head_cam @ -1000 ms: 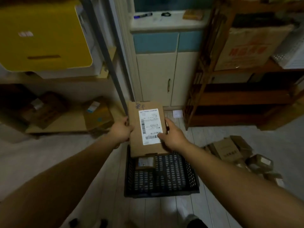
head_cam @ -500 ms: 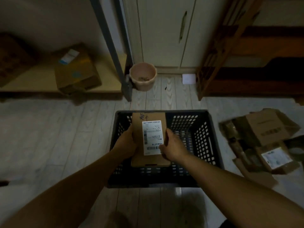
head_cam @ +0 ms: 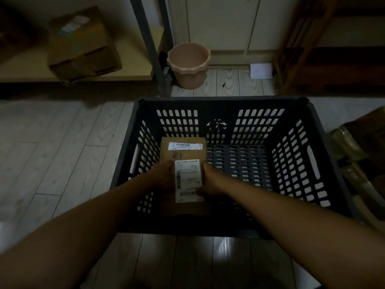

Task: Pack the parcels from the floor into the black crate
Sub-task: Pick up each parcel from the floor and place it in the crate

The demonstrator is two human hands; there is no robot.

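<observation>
Lowered since before, the parcel (head_cam: 188,180) is now down inside the crate (head_cam: 220,100), clasped between left hand (head_cam: 164,178) and right hand (head_cam: 210,183), fingers curled round its edges. A second parcel (head_cam: 185,145) lies just beyond the hands.

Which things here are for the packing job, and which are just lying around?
For the job: black crate, parcel, left hand, right hand, floor parcels.
Lying about: pink bucket, shelf box, white paper.
</observation>
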